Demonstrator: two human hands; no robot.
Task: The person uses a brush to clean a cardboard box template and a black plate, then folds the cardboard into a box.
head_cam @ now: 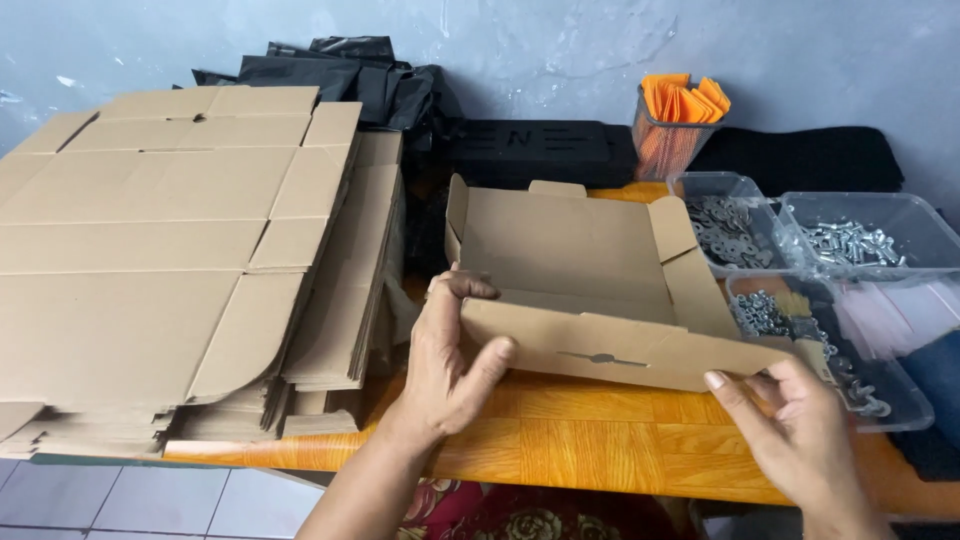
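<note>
Hands point(455, 365) on half-folded (brown) box point(590, 290)

Half-folded box point(590, 290) sat mid-worktop point(560, 440), left hand point(445, 365) at its near left corner, right hand point(800, 430) at its near right. Stack of flat cardboard blanks point(170, 260) lay left. Trays of hardware point(850, 245) stood right; mesh cup point(668, 140) behind.
</note>
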